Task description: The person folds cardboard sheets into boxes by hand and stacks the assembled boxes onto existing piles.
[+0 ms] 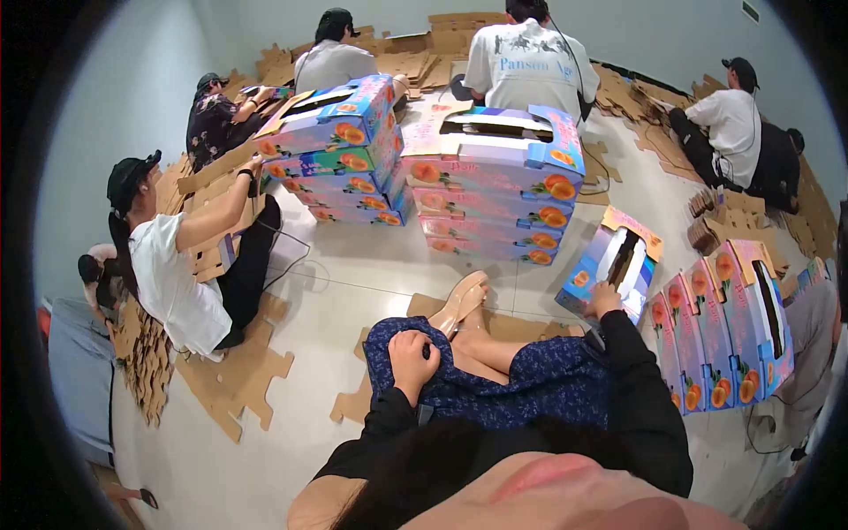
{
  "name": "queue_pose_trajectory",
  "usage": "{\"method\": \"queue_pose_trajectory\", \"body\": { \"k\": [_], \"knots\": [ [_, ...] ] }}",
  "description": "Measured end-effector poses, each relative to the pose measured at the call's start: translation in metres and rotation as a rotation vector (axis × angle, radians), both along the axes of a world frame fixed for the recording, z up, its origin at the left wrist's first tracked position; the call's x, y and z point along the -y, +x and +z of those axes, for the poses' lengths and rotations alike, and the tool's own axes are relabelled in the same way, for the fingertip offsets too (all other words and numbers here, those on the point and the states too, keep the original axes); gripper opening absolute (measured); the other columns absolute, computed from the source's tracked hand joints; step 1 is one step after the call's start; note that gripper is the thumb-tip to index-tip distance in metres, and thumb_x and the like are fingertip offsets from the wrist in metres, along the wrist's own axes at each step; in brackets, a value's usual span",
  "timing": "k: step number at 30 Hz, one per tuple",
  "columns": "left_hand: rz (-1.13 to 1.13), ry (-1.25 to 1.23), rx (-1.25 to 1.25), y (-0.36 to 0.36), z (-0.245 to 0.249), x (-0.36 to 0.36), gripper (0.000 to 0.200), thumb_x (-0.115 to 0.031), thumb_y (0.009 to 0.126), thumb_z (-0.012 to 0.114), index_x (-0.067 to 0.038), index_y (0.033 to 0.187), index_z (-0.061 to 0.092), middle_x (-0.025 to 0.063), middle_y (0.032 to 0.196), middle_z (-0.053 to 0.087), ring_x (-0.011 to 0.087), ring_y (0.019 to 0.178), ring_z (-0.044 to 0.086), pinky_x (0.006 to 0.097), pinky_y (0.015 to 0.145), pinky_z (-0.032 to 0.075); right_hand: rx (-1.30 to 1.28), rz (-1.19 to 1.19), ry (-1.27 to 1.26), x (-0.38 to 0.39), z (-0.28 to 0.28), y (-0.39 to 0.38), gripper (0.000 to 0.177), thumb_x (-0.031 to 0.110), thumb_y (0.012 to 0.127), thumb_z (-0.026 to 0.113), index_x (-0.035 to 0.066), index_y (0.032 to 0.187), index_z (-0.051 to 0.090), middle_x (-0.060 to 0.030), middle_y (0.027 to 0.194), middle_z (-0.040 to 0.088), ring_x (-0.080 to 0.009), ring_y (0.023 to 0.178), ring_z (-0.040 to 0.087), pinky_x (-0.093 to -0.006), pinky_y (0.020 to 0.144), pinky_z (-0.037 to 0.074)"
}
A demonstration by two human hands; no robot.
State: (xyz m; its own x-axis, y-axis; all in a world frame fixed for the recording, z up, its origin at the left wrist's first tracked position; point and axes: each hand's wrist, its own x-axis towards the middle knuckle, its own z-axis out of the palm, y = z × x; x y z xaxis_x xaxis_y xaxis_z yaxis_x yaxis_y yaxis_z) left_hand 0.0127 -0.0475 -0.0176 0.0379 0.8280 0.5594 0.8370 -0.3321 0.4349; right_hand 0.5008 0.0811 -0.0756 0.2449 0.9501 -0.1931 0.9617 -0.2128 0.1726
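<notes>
My left hand (412, 362) rests on my knee over the dark blue patterned skirt (548, 384). Its fingers are curled round a small black object (427, 352) whose kind I cannot make out. My right hand (604, 301) is closed at the near edge of a colourful fruit carton (583, 279) with orange fruit printed on it. That carton stands on the floor to my front right, with a long dark slot in its top. Some of my right fingers are hidden against the cardboard.
Two stacks of similar cartons (495, 225) (358, 163) stand ahead. A row of cartons (707, 336) is at my right. Flat brown cardboard (238, 380) lies about the floor. Several people sit around, one person in a white shirt (181, 283) at my left. Cables cross the floor.
</notes>
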Motion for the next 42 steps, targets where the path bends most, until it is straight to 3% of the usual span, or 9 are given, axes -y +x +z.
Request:
{"method": "queue_pose_trajectory", "body": {
  "k": [2,6,10,11,17,25,34,38,42],
  "knots": [
    [0.001,-0.001,0.0,-0.001,-0.004,0.0,0.011,-0.017,0.072,0.068,-0.009,0.078,0.063,0.0071,0.088,0.062,0.0283,0.094,0.059,0.0443,0.095,0.041,-0.001,-0.081,0.144,-0.013,-0.037,0.011,0.09,0.047,0.061,0.088,0.011,0.135,0.051,-0.0123,0.123,0.059,-0.028,0.113,0.063,-0.0502,0.092,0.051],
    [0.003,0.013,0.013,-0.002,-0.004,0.003,0.011,-0.018,0.072,0.068,-0.009,0.078,0.064,0.007,0.089,0.062,0.0282,0.097,0.059,0.0453,0.098,0.04,-0.105,-0.117,0.141,0.001,-0.007,0.006,0.085,0.035,0.056,0.093,0.013,0.128,0.052,-0.0072,0.124,0.058,-0.0283,0.116,0.059,-0.0517,0.094,0.049],
    [0.002,0.017,0.017,0.0,0.005,0.005,0.011,-0.017,0.073,0.067,-0.009,0.078,0.064,0.0071,0.09,0.063,0.0281,0.098,0.06,0.0458,0.1,0.039,-0.261,0.033,0.334,0.017,0.042,-0.002,0.082,0.035,0.048,0.095,0.012,0.117,0.056,-0.0122,0.115,0.059,-0.0355,0.107,0.06,-0.051,0.089,0.051],
    [-0.003,0.021,0.019,0.001,0.003,0.004,0.011,-0.018,0.073,0.068,-0.008,0.078,0.064,0.0072,0.089,0.062,0.0284,0.097,0.059,0.0456,0.1,0.04,-0.339,0.107,0.45,0.016,0.043,0.007,0.068,0.036,0.052,0.092,0.009,0.105,0.059,-0.0172,0.099,0.061,-0.0383,0.097,0.06,-0.0482,0.081,0.05],
    [-0.014,0.01,0.014,-0.003,0.003,0.006,0.01,-0.015,0.073,0.069,-0.008,0.078,0.064,0.0069,0.089,0.062,0.0286,0.096,0.059,0.0441,0.096,0.041,-0.545,0.284,0.642,0.043,0.116,0.02,0.09,0.029,0.051,0.093,-0.001,0.127,0.053,-0.0202,0.105,0.059,-0.0396,0.102,0.058,-0.0452,0.089,0.048],
    [-0.051,0.009,0.035,-0.012,-0.002,0.013,0.01,-0.015,0.074,0.069,-0.008,0.081,0.067,0.0063,0.098,0.066,0.0276,0.102,0.06,0.046,0.103,0.039,-0.339,0.526,0.702,0.1,0.251,-0.022,0.091,0.011,0.056,0.082,0.001,0.139,0.047,-0.0175,0.118,0.056,-0.0383,0.113,0.054,-0.0433,0.099,0.043],
    [-0.071,0.005,0.092,-0.017,-0.002,0.014,0.009,-0.015,0.075,0.069,-0.008,0.081,0.067,0.0054,0.096,0.065,0.026,0.104,0.06,0.0477,0.105,0.038,-0.17,0.635,0.731,0.099,0.381,-0.109,0.09,0.011,0.062,0.082,0.005,0.144,0.045,-0.0181,0.123,0.055,-0.0376,0.115,0.053,-0.0414,0.099,0.044],
    [-0.087,-0.016,0.105,-0.019,0.0,0.017,0.009,-0.015,0.076,0.068,-0.008,0.082,0.067,0.0054,0.097,0.066,0.0265,0.106,0.06,0.0479,0.106,0.038,-0.171,0.698,0.705,0.059,0.396,-0.125,0.092,0.015,0.064,0.084,0.01,0.147,0.044,-0.0181,0.129,0.055,-0.0379,0.119,0.053,-0.0422,0.101,0.043],
    [-0.106,-0.019,0.119,-0.021,-0.003,0.017,0.01,-0.015,0.076,0.068,-0.008,0.082,0.067,0.0053,0.097,0.066,0.0262,0.108,0.06,0.0487,0.106,0.037,0.146,0.633,0.667,0.0,0.358,-0.105,0.095,0.012,0.064,0.084,0.016,0.149,0.042,-0.0176,0.136,0.052,-0.0372,0.124,0.052,-0.0447,0.104,0.043]
  ]
}}
